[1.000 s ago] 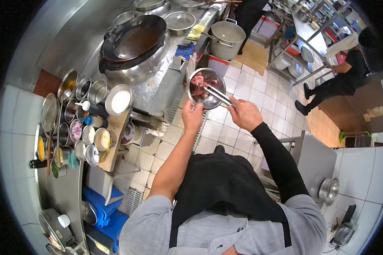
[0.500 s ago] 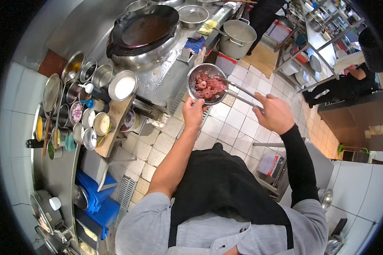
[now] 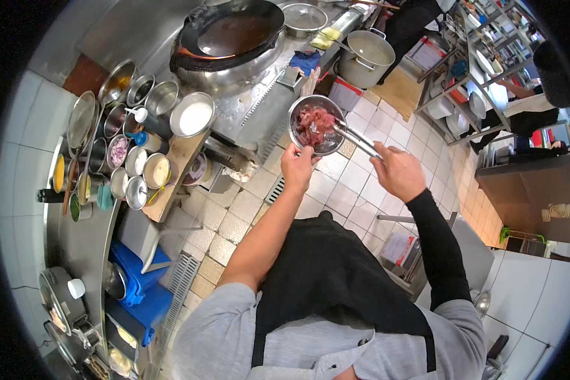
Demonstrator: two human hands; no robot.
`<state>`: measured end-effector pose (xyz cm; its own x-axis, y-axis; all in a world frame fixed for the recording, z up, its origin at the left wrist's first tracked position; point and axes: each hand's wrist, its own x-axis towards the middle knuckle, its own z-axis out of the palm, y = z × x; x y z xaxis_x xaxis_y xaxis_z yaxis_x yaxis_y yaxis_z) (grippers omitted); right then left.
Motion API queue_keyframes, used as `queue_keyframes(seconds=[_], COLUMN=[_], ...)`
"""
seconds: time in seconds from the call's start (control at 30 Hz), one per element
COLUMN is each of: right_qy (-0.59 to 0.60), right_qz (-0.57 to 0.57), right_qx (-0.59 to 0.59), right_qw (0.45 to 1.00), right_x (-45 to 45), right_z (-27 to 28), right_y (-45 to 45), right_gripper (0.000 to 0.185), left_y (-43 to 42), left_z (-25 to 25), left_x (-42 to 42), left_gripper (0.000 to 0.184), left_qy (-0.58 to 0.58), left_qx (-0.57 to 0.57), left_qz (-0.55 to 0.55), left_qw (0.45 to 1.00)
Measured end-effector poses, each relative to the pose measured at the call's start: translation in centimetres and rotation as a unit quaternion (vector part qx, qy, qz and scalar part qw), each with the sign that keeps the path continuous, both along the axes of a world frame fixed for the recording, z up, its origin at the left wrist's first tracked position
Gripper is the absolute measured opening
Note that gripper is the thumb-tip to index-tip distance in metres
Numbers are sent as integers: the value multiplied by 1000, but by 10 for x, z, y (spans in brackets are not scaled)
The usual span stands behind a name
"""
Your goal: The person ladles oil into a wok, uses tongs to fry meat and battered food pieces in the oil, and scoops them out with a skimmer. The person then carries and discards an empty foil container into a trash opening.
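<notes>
My left hand (image 3: 297, 166) is closed on the near rim of a round metal bowl (image 3: 294, 140), held up over the tiled floor. Pieces of raw red meat (image 3: 312, 122) lie inside it. In my right hand (image 3: 399, 171), fingers wrapped round, is a pair of metal tongs (image 3: 360, 139). The tongs reach into the bowl from the right, and their tips are at the meat. Whether they pinch a piece is hard to make out.
A large dark wok (image 3: 240, 31) sits on the stove at the back left. Several containers of ingredients, among them a bowl of white contents (image 3: 193, 118), crowd the left counter. A large pot (image 3: 366, 58) stands beyond the bowl. Another person (image 3: 525, 104) is at the right shelves.
The tongs' arms have come closer together and shifted within the meat. My right hand has moved slightly, and the bowl sits a little farther right in view. The camera view has turned slightly.
</notes>
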<state>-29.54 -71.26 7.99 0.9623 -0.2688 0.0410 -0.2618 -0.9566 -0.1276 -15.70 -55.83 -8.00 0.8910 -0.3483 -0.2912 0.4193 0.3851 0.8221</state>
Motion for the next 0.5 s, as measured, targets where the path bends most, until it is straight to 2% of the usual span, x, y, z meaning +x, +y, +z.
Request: queue_keyframes(seconds=[0.13, 0.23, 0.37, 0.43, 0.5], right_qy=[-42, -82, 75, 128, 102], right_qz=[-4, -6, 1, 15, 26], right_qx=[-21, -18, -35, -46, -46], right_qw=[999, 996, 997, 991, 993], right_x=[-1, 4, 8, 6, 2], right_z=[31, 1, -19, 16, 37], right_y=[7, 12, 11, 6, -3], right_gripper=[37, 43, 44, 44, 42], left_y=[2, 1, 6, 10, 12], left_z=[-3, 5, 0, -6, -8], left_x=[7, 5, -1, 1, -2], left_gripper=[18, 19, 19, 18, 18], left_qy=[24, 39, 39, 38, 43], left_qx=[-37, -47, -39, -24, -21], left_qz=[-6, -23, -35, -29, -25], left_qw=[999, 998, 998, 999, 999])
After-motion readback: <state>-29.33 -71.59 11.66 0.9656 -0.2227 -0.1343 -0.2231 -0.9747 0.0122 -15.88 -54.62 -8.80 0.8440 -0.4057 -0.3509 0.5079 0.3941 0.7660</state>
